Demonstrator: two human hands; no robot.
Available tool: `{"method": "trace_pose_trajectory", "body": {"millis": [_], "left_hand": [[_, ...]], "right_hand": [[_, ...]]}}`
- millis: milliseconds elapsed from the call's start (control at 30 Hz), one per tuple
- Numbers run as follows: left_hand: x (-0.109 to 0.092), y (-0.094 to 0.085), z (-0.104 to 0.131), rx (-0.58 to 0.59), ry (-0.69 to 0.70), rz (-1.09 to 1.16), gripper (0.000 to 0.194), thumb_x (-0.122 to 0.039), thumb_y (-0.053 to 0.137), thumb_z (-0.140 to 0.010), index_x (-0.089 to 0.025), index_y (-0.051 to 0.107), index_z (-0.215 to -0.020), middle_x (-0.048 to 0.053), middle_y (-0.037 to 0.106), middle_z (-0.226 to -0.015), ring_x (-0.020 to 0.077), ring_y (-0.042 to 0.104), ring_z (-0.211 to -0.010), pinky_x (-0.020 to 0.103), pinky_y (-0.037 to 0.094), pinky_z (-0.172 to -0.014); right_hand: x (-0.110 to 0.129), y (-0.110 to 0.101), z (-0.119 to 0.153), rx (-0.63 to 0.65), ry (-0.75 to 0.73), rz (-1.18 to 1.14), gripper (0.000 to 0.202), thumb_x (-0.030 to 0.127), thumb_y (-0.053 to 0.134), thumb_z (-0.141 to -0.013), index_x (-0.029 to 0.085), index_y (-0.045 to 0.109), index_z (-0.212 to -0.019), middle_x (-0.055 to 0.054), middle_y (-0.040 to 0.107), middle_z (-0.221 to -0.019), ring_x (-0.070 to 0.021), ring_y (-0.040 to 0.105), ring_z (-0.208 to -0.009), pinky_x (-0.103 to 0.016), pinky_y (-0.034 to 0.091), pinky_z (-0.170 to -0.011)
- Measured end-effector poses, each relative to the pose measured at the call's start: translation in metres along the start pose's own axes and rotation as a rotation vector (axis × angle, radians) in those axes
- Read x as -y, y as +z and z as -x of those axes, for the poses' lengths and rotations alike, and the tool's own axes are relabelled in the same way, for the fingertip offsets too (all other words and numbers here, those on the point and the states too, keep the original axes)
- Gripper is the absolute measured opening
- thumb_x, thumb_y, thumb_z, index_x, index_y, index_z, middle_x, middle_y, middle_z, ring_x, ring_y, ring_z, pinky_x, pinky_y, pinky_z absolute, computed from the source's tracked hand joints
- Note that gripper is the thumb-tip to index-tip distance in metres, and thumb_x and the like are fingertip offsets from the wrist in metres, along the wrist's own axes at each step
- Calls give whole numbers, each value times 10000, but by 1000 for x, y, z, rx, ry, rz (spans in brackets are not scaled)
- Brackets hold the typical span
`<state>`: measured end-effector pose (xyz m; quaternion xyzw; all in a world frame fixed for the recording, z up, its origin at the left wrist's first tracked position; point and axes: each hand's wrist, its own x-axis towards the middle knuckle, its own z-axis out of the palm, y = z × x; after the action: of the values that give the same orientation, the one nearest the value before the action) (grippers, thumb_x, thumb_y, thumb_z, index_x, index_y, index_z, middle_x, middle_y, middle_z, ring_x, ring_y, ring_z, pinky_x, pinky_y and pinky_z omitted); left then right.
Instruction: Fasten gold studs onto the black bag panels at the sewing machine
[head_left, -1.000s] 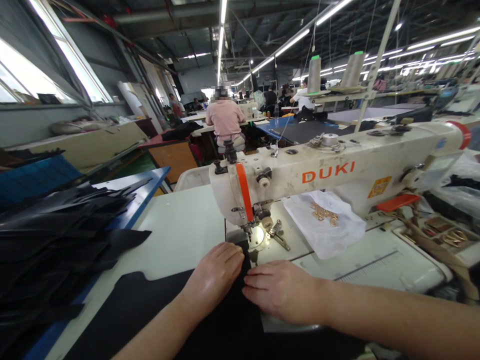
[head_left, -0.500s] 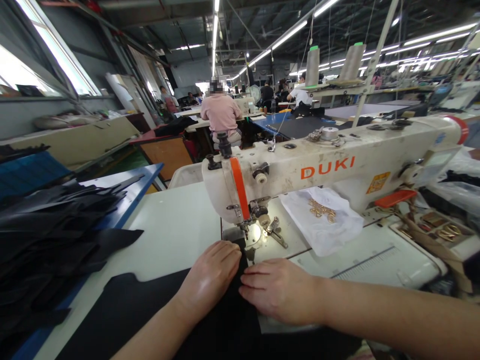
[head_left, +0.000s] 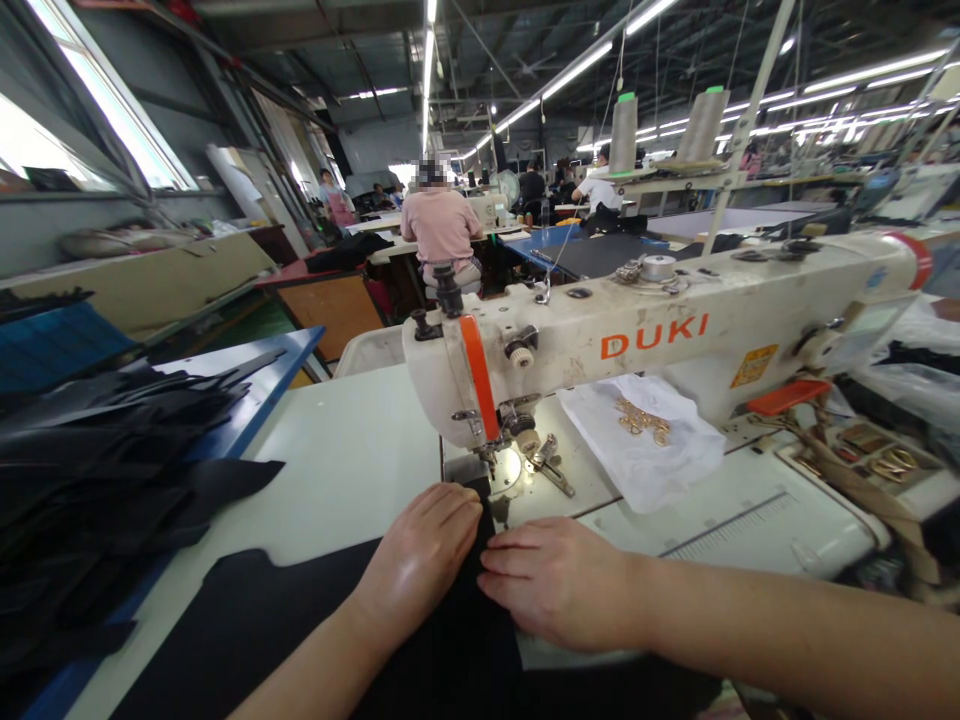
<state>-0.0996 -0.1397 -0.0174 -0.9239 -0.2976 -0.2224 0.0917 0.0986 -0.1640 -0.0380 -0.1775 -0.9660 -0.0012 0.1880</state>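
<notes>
A large piece of black fabric point(head_left: 285, 610) lies across the sewing machine table and hangs toward me. Its narrow far end reaches up to the needle area of a white sewing machine point(head_left: 570, 340) marked DUKI. My left hand point(head_left: 424, 540) rests on this end with the fingers together and bent, gripping the fabric just in front of the presser foot point(head_left: 491, 462). On the fabric's right edge, my right hand point(head_left: 559, 580) has its fingers pressed together on the cloth; the thumb is hidden. A lamp lights the needle plate point(head_left: 508, 468).
Gold-coloured metal rings point(head_left: 643, 422) lie on a white plastic bag point(head_left: 600, 450) under the machine arm. At left, a pile of black cut pieces point(head_left: 97, 480) covers a blue table point(head_left: 289, 370). Thread cones point(head_left: 624, 135) stand behind the machine. A person in pink point(head_left: 441, 225) sits ahead.
</notes>
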Motion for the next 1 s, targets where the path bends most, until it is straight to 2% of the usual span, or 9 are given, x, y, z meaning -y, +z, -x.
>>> {"method": "trace_pose_trajectory", "body": {"millis": [100,233,467,767,1000], "left_hand": [[0,1,1,-18,-3,2,189,-140,410,-917,-165,591,-870,52,642,-864,179,599,-820,346,523,-820],[0,2,3,-26,-47,21,179,-163,416,-923,-157,593,-902,59,652,-878,178,606,-832,341,538,-812],[-3,1,4,-31,-87,51,179,-162,413,-926,-148,592,-930,61,654,-890,176,605,-842,328,547,-813],[-4,2,5,-69,-106,77,186,-170,415,-928,-154,600,-917,54,656,-873,169,611,-829,321,556,-792],[-4,5,-1,-78,-113,76,183,-166,420,-926,-151,602,-918,55,661,-878,170,614,-832,317,557,-787]], "right_hand": [[-1,-2,-1,3,14,-16,239,238,469,-886,155,613,-1058,-87,668,-1066,-177,564,-1048,-298,428,-931],[-3,-12,-5,2,116,-10,300,311,517,-846,124,603,-1065,-117,637,-1087,-225,536,-1049,-347,408,-955],[-2,-20,-13,4,211,45,291,286,525,-829,96,610,-1031,-126,607,-1050,-245,507,-1013,-355,403,-947],[-1,-11,-14,0,210,120,245,248,509,-863,89,607,-1021,-139,593,-1080,-245,501,-1020,-365,394,-943],[-6,-9,-14,19,197,202,182,171,486,-880,99,613,-990,-115,610,-1002,-234,519,-962,-364,410,-907]]}}
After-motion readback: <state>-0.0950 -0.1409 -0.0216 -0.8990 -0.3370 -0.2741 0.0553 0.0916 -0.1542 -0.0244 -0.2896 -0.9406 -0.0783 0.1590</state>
